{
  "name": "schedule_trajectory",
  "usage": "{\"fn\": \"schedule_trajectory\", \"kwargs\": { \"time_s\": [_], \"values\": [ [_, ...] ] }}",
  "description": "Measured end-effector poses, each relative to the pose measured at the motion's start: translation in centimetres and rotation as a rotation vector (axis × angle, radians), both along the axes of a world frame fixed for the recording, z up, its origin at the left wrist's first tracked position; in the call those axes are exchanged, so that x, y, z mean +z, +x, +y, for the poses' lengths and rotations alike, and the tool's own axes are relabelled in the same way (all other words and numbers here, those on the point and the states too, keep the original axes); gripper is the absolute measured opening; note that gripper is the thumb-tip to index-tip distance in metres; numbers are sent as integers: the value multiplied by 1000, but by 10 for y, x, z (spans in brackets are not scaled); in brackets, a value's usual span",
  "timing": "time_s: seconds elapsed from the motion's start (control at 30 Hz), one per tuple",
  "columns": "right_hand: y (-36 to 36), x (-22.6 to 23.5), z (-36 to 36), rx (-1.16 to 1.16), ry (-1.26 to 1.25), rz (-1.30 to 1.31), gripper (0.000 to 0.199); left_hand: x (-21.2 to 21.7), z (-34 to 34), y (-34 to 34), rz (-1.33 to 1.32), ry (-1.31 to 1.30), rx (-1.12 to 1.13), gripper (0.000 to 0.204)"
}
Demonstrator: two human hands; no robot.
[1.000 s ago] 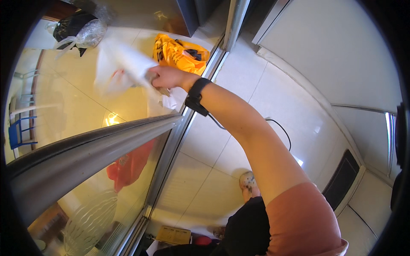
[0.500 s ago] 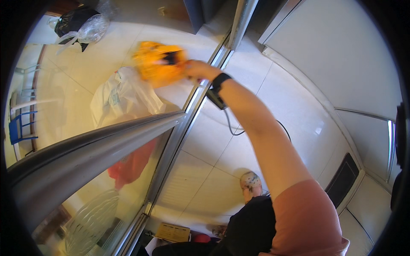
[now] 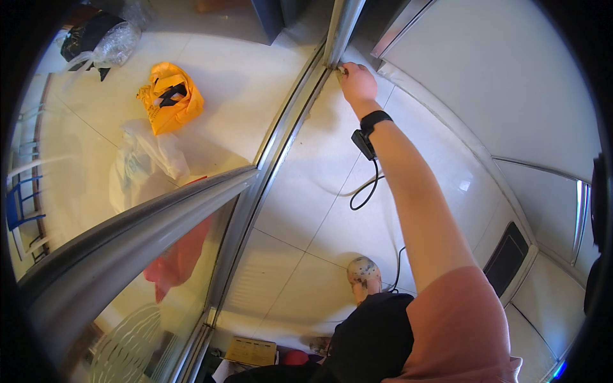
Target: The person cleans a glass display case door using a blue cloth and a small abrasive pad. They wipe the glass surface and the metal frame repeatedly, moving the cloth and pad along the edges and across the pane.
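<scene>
My right hand reaches down to the floor beside the foot of the metal door post. Its fingers are closed in a pinch around something small and pale that I cannot make out. On that wrist is a black band, and a small dark box with a black cable hangs next to it. Beyond the sliding-door track, an orange-yellow bag lies crumpled on the tiles, with nobody holding it. Just nearer is a white plastic bag. My left hand is out of view.
A glass door with a thick metal frame crosses the left side; a red bag shows through it. Black and clear bags lie at the far left. White cabinets line the right. My patterned shoe stands on the tiles.
My right hand has let go of the orange-yellow bag, which now lies on the floor farther left. The hand has moved right, across the track, to the foot of the post.
</scene>
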State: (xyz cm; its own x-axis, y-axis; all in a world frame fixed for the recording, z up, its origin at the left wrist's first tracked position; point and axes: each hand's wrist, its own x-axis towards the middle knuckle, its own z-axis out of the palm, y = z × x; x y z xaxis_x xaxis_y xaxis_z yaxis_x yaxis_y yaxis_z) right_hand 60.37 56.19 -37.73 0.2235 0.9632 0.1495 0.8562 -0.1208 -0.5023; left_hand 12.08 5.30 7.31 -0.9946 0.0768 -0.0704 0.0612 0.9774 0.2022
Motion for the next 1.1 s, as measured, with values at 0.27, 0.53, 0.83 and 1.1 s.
{"fn": "schedule_trajectory", "kwargs": {
  "time_s": [0.27,0.53,0.83,1.1],
  "values": [
    [-72,-13,-52,86,-31,82,19,-1,-1,-4,15,-50,-6,61],
    [-143,10,-171,730,-294,112,14,-4,-8,-7,16,-54,-32,62],
    [-51,-12,-33,207,-29,-225,15,0,-13,10,69,-214,-233,62],
    [-84,-3,-95,581,-287,-30,18,-4,-53,-34,1,151,42,69]
  ]
}}
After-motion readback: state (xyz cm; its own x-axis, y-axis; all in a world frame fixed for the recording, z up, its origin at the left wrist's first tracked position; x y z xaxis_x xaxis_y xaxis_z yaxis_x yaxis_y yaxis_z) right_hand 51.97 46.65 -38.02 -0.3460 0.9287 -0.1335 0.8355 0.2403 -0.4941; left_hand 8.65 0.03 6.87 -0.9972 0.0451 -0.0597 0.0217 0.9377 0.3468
